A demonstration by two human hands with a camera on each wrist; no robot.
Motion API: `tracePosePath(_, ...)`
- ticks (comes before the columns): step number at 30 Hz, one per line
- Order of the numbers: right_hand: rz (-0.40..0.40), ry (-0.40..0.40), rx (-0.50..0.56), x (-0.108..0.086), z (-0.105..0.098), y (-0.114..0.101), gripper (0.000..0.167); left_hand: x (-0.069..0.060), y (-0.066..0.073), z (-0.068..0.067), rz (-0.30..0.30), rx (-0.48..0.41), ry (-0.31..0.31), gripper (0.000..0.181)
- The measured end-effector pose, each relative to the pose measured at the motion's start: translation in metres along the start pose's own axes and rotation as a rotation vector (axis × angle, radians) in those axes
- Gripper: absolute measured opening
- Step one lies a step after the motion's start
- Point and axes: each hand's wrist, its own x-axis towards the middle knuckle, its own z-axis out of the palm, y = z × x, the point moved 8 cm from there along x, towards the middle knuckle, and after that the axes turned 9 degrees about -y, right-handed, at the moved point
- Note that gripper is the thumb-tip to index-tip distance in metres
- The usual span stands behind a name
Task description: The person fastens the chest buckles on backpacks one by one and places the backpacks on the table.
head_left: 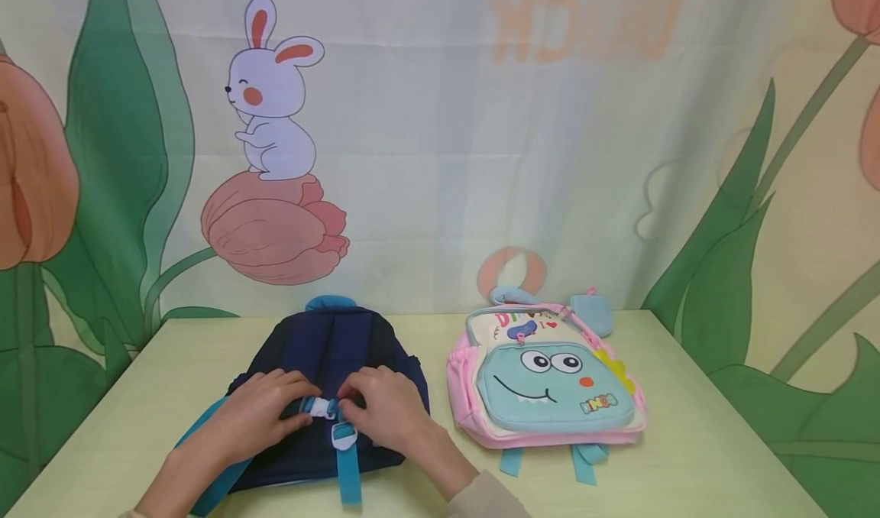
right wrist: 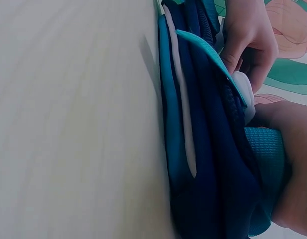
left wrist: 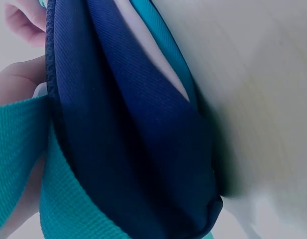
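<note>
A dark navy backpack (head_left: 289, 457) lies on the table with its strap side up. Across its middle is a white side-release buckle (head_left: 320, 408) on blue webbing. My left hand (head_left: 257, 415) pinches the left end of this buckle between thumb and fingers. On its right side, my right hand (head_left: 388, 407) pinches the short blue webbing beside the buckle; the exact grip is partly hidden by the fingers. A white strap adjuster (head_left: 344, 435) with a hanging teal strap (head_left: 349, 478) sits just below. The left wrist view shows mainly the navy fabric (left wrist: 138, 124) of the bag.
A pink and mint children's backpack (head_left: 557, 388) with a cartoon face lies to the right, teal straps at its lower edge. A wide teal strap (head_left: 223, 484) loops beside the left forearm. Behind the pale table (head_left: 694, 441) hangs a printed curtain (head_left: 426, 121).
</note>
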Motion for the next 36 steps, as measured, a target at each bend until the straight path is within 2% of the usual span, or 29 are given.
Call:
tracePosePath(9,0.006,-0.003,0.010,0.001,-0.006,0.003,0.012,0.001,0.006,-0.002,0.023,-0.063,-0.021,0.026)
tracePosePath(13,0.014,0.028,0.007,0.002,-0.015,0.009,0.012,0.002,0.010,-0.005,0.031,-0.074,-0.011,0.024)
tracePosePath(17,0.056,0.063,0.015,-0.001,-0.025,0.021,0.012,0.002,0.015,-0.006,0.043,-0.090,-0.008,0.023)
tracePosePath(23,0.091,0.059,0.070,-0.006,-0.030,0.033,0.012,-0.002,0.024,-0.008,0.122,-0.082,0.021,0.022)
tracePosePath(26,0.089,0.059,0.060,-0.009,-0.033,0.036,0.012,-0.002,0.029,-0.008,0.135,-0.088,0.026,0.022)
tracePosePath(28,0.086,0.062,0.044,-0.012,-0.037,0.037,0.012,-0.002,0.033,-0.008,0.133,-0.101,0.015,0.021)
tracePosePath(36,0.114,0.061,0.043,-0.029,-0.059,0.054,0.013,0.000,0.049,-0.005,0.189,-0.121,-0.026,0.020)
